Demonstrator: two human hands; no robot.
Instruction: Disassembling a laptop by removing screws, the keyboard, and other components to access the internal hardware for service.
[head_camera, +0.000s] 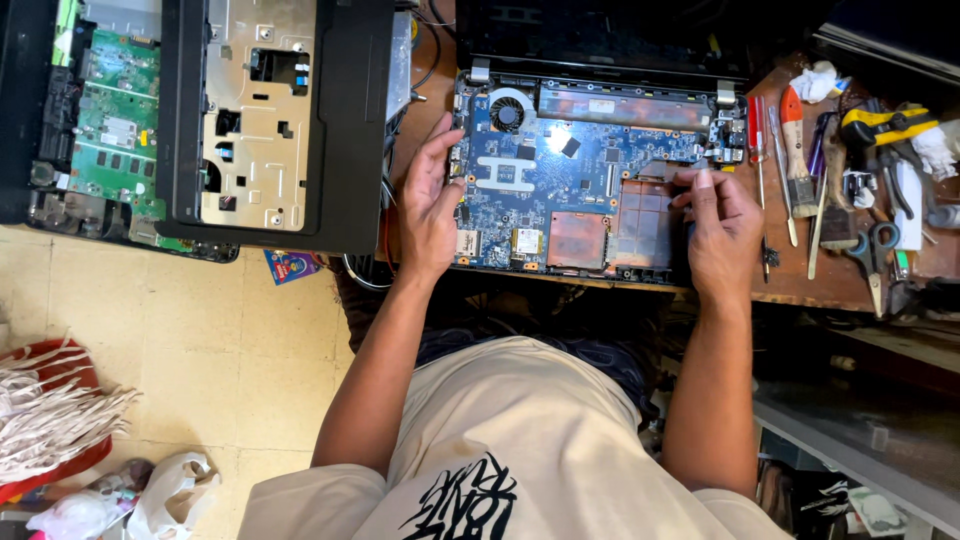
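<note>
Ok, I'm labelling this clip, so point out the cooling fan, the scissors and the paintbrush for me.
Cooling fan (509, 110), head view, on the round hub.
Scissors (873, 247), head view, on the handle loops.
Paintbrush (795, 135), head view, on the wooden handle.

Left hand (430, 205): open and flat, fingers stretched forward and close together, palm down.
Right hand (720, 228): fingers curled inward, fingertips (703, 178) pinched together — knuckles up.
Forearms: both bare, reaching forward from the torso, well apart.
</note>
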